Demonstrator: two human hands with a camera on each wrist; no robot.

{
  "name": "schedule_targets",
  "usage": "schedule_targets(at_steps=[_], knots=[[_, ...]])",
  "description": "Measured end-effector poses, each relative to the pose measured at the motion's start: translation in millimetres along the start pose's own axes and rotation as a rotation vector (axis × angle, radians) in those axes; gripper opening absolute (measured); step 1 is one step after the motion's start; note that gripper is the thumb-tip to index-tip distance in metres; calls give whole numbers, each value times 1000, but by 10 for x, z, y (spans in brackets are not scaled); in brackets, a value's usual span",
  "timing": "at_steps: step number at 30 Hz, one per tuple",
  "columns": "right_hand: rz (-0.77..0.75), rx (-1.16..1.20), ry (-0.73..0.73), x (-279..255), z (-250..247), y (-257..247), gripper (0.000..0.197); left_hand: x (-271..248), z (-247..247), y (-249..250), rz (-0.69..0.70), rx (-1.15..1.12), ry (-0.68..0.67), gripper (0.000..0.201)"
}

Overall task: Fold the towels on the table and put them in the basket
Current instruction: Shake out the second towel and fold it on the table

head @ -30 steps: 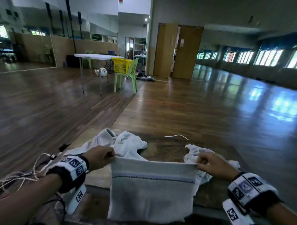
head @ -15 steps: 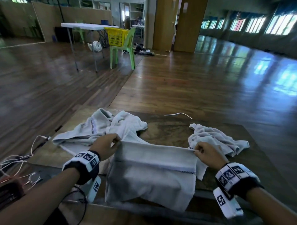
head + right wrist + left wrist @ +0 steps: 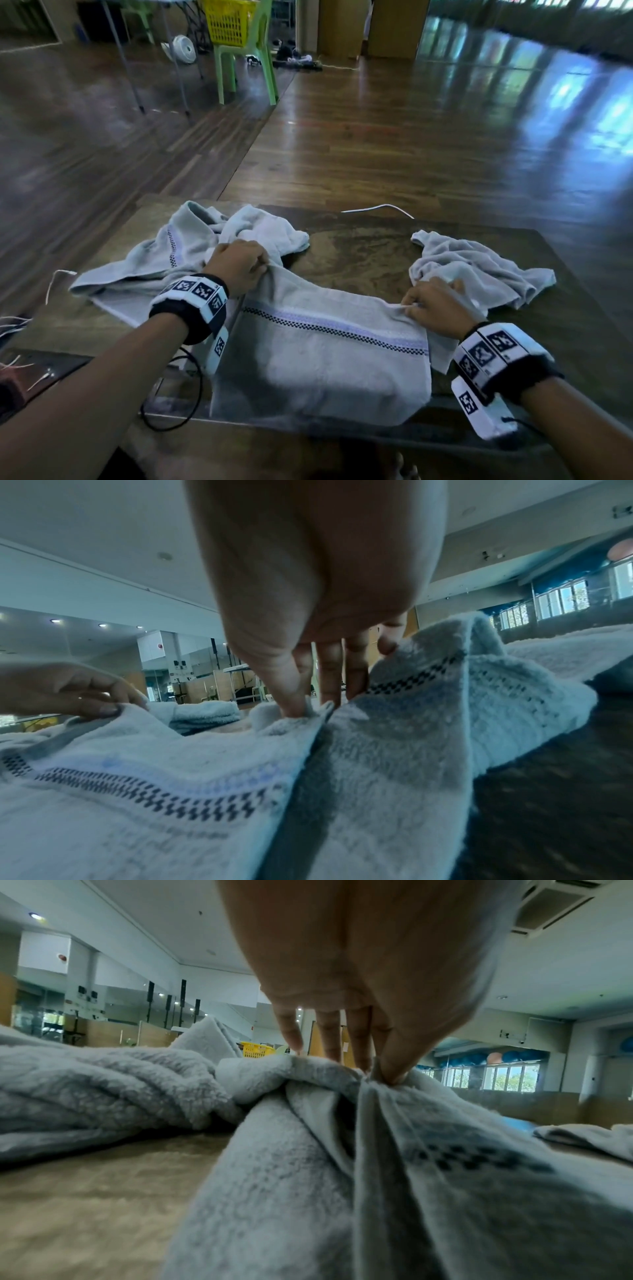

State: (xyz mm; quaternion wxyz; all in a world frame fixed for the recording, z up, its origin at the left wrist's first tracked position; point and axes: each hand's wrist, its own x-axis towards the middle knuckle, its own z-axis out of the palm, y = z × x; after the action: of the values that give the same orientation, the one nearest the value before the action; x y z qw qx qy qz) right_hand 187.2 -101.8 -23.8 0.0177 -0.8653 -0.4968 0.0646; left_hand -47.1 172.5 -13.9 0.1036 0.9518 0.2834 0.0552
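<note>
Between the hands: towel (image 3: 325, 342) now laid down on desk (image 3: 359, 253), near half hanging over the edge. Left hand (image 3: 238, 265) and right hand (image 3: 436, 305) each pinch a top corner. Next fold likely; basket (image 3: 227, 20) well beyond.
</note>
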Motion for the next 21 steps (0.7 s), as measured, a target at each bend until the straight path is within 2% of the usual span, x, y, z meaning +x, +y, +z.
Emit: schedule_targets(at_steps=[3, 5, 8, 11, 17, 21], knots=[[8, 6, -16, 16, 4, 17, 18, 6, -30, -15, 5, 35, -15, 2], [1, 23, -36, 20, -4, 19, 19, -2, -59, -22, 16, 11, -3, 5], [-15, 56, -49, 17, -44, 22, 32, -36, -123, -52, 41, -34, 30, 1], [-28, 147, -42, -27, -101, 17, 22, -120, -194, -125, 91, -52, 83, 3], [-81, 322, 67, -158, -159, 1, 44, -454, -401, -146, 145, -127, 186, 5], [-74, 375, 133, -325, -277, -60, 54, -725, -554, -110, 180, -63, 239, 6]])
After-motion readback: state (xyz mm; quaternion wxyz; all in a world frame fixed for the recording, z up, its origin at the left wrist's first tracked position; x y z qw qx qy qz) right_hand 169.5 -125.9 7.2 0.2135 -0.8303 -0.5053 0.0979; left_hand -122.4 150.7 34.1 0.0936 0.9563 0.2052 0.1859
